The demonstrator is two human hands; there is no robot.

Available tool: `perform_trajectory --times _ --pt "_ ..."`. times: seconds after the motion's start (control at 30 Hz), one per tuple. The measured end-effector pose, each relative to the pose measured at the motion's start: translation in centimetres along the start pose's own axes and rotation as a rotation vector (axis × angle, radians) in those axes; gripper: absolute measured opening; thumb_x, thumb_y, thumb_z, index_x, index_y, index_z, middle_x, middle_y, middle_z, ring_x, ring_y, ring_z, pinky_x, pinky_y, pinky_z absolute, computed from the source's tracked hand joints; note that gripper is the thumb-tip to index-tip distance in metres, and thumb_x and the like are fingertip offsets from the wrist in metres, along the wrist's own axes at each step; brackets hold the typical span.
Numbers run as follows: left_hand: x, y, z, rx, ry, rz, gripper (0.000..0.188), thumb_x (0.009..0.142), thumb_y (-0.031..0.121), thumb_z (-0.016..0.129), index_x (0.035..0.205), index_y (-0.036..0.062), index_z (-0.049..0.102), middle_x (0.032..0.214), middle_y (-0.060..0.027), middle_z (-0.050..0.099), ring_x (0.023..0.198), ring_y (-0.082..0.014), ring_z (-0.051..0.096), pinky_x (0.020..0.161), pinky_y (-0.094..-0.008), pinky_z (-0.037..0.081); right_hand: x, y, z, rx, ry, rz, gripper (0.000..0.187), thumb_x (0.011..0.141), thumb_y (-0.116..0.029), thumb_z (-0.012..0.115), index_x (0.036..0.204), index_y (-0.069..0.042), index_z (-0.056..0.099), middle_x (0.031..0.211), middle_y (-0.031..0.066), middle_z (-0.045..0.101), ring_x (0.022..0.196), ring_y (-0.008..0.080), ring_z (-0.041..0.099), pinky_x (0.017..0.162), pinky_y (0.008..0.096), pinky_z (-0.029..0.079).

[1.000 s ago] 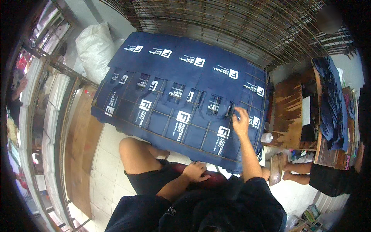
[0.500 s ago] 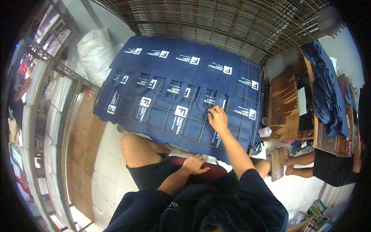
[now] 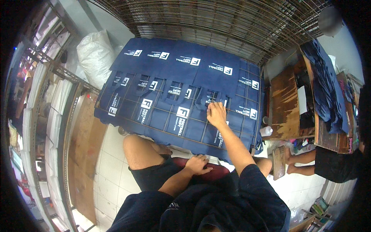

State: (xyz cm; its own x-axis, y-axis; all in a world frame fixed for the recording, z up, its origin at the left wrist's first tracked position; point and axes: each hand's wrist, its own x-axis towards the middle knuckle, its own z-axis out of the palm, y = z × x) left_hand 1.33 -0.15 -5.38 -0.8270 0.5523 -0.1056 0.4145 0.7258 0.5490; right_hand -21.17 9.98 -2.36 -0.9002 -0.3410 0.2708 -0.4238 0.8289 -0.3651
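Navy blue fabric bags (image 3: 159,112) with white print lie in overlapping rows on a wire rack (image 3: 193,133) in front of me. Their strap handles form loops across the middle row. My right hand (image 3: 217,115) is over the right part of that row, fingers curled together at the lower end of a bag handle (image 3: 201,101). Whether the fingertips pinch the fabric is hidden under the hand. Down at my lap, my left hand (image 3: 198,165) rests on a dark red rounded surface (image 3: 216,173), fingers somewhat spread and holding nothing.
Stacked wire racks (image 3: 216,19) rise behind the bags. A white sack (image 3: 94,56) stands at the far left, beside shelves (image 3: 54,127). On the right are a wooden cabinet (image 3: 284,104) with draped blue fabric (image 3: 330,92), a white bottle (image 3: 266,131) and another person's legs (image 3: 303,162).
My right hand has shifted slightly up and left along the handle, its fingers drawn closer together. The left hand stays at my lap. The whole view has tilted a little.
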Motion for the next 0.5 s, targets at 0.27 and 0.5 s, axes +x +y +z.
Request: perform_trajectory --times 0.27,0.5 --pt "-0.1 -0.1 0.0 0.001 -0.009 -0.011 0.056 0.082 0.056 0.048 0.088 0.0019 0.064 0.095 -0.0144 0.059 0.094 -0.0311 0.057 0.083 -0.0408 0.046 2.8 1.5 -0.5 0.108 -0.135 0.021 0.014 0.084 -0.017 0.051 0.094 -0.008 0.05 0.081 0.0103 0.061 0.086 0.0304 0.057 0.078 0.0443 0.036" --pt "0.0 -0.2 0.2 0.004 0.0 -0.004 0.057 0.083 0.056 0.047 0.088 0.0021 0.064 0.095 -0.0144 0.059 0.093 -0.0308 0.057 0.082 -0.0407 0.045 7.3 3.3 -3.1 0.525 -0.208 0.205 0.013 0.084 -0.017 0.055 0.095 -0.01 0.056 0.07 0.006 0.06 0.068 0.0193 0.06 0.072 0.0364 0.042"
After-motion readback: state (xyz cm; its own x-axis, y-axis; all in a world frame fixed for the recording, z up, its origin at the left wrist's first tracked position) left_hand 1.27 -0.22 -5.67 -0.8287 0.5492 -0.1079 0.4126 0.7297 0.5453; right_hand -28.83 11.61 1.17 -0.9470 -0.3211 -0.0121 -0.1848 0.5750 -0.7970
